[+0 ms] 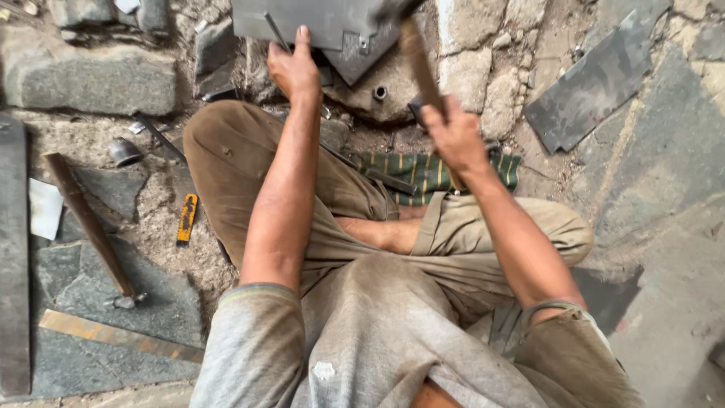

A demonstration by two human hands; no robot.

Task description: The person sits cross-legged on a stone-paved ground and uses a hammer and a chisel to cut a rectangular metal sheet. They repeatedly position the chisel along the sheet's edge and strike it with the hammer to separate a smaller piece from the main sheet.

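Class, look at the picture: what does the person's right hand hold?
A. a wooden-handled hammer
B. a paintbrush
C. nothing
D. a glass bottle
A: the right hand grips the hammer by its wooden handle, raised over the metal sheet that the left hand steadies.

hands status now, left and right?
Left hand: open, pressing on the grey metal sheet.
Right hand: closed on the hammer handle.

Setting noted as a rough floor-level metal workshop. Stone-paved ground (468, 45) is strewn with cut metal sheets (593, 87), a wooden-handled hammer (91, 227) and a steel ruler (113, 336).
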